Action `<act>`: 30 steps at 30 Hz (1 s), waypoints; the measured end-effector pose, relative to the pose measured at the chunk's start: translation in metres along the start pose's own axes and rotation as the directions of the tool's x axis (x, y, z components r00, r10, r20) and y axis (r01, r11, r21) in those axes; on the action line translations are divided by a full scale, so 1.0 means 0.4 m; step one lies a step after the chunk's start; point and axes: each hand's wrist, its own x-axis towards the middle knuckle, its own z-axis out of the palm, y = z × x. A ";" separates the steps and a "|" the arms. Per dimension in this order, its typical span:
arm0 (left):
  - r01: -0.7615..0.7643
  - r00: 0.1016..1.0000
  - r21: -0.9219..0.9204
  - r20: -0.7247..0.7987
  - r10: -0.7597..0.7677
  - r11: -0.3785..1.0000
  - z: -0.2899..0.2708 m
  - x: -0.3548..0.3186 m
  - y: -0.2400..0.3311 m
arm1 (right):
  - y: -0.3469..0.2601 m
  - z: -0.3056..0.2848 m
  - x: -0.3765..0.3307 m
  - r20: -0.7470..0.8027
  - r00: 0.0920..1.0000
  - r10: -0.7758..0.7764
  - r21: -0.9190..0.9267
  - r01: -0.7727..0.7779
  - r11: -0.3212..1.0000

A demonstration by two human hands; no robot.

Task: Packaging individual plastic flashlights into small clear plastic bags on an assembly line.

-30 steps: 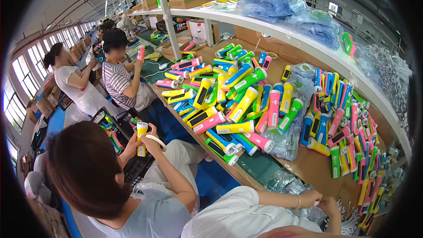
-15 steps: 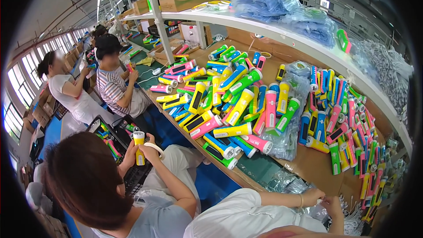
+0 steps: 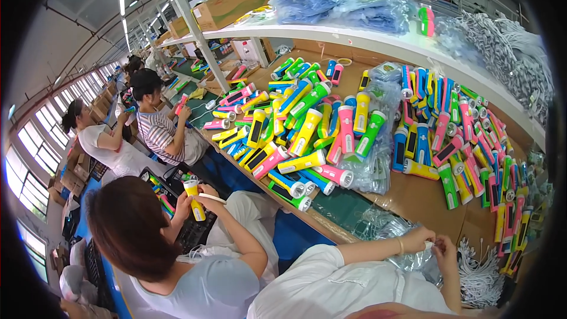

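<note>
take the bundle of white cords (image 3: 479,276) as your landmark. your left hand (image 3: 418,240) and right hand (image 3: 447,254) meet just to its left, the right one nearer to it. between their fingertips is a small white piece (image 3: 429,245), also left of the bundle; it is too small and too covered to say what it is. your left fingertips look pressed together on it. your right fingers are bent close against it, but whether they pinch it or only touch it, i cannot tell.

for this kind of fine fingertip work, i would let the left hand be the steady one and give the small adjustments to the right. hold the piece near its edge, so that more of it shows past your fingers. press lightly; a hard squeeze could make something so small slip. clear plastic (image 3: 420,264) lies crumpled left of the bundle, below your hands, and could snag, so lift your fingertips a little clear of it. mind your right wrist too: the loose cords are close beside it and might catch. the heap of flashlights (image 3: 447,188) beyond the bundle is well apart from your fingers, so you need not reach around it.
</note>
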 end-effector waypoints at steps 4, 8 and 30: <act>0.043 0.999 0.056 0.019 -0.044 0.998 0.004 -0.012 0.004 | 0.072 -0.004 -0.022 -0.063 0.996 -0.065 -0.008 0.065 0.998; 0.086 0.996 0.072 0.022 -0.088 0.994 -0.006 -0.016 0.018 | 0.057 -0.013 -0.036 -0.064 0.989 -0.137 -0.034 0.135 0.990; 0.109 0.991 -0.028 0.074 -0.107 0.994 -0.034 -0.034 0.084 | 0.072 -0.063 -0.026 0.188 0.972 -0.143 -0.083 0.161 0.983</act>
